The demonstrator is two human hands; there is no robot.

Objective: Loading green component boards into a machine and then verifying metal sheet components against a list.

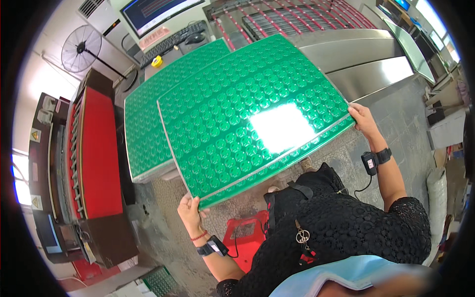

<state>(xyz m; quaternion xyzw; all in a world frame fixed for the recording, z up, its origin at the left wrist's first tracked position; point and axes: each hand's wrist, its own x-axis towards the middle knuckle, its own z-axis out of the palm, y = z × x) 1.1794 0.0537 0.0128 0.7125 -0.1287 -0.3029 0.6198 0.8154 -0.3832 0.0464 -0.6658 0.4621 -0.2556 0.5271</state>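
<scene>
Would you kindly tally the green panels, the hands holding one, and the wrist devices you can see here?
Green panels: 2, one held, one lying beneath
Hands gripping the held panel: 2, left hand, right hand
Wrist devices: 2, left, right
Total: 6

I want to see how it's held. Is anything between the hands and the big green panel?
No. The left hand grips the green panel at its near-left corner, and the right hand holds its right corner, both directly touching. A second panel lies beneath.

glare patch hiding green panel [247,114] pattern, lower stack [143,133] partly covered
</scene>
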